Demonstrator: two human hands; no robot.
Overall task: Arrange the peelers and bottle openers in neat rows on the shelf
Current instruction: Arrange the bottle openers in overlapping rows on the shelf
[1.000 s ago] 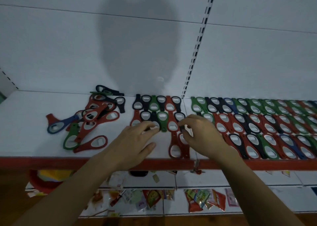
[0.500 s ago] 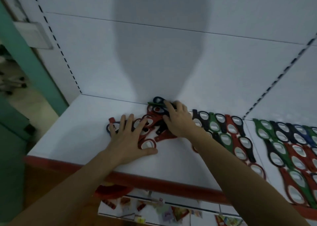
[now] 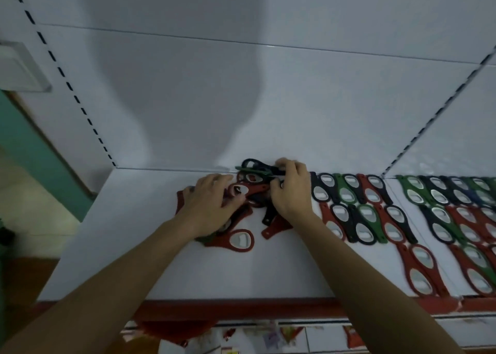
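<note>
where a loose pile of bottle openers [image 3: 243,192] lies at the back of a white shelf [image 3: 134,233], a person's left hand [image 3: 206,206] rests on its 9 o'clock side, fingers straight and spread, gripping nothing. the right hand [image 3: 291,192], at the pile's 2 o'clock, has its fingers curled round a black opener [image 3: 253,164] near the back wall. a red opener [image 3: 240,242] lies at the pile's 6 o'clock edge; neat rows of openers [image 3: 375,211] fill the shelf at 3 o'clock.
</note>
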